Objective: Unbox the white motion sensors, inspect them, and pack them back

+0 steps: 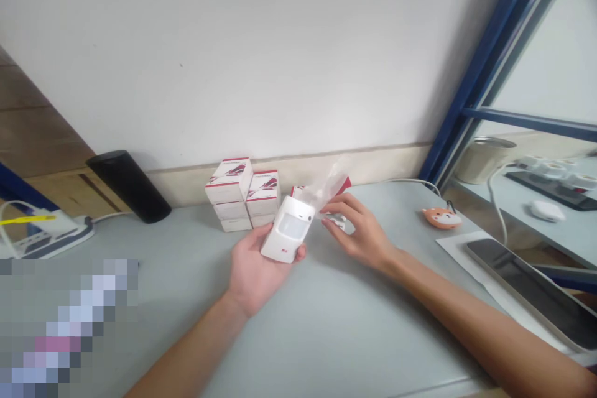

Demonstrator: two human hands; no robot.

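Note:
A white motion sensor [288,230] with a curved lens window rests tilted in my left hand [259,261], whose fingers wrap round it from below. From the sensor's top end a clear plastic bag [330,183] stretches up to the right. My right hand [361,230] is beside the bag, thumb and fingers curled toward each other in a pinch. A small white piece [336,222] shows between those fingers; what it is, and whether it is gripped, is hard to make out. Behind the sensor, a red and white box [344,185] is partly hidden by the bag.
Several small white and red boxes [228,181] are stacked by the wall. A black cylinder [130,186] leans at the left, near a white power strip [56,233]. At the right are an orange animal-shaped case [442,217], a phone [532,292] and a blue frame [466,87].

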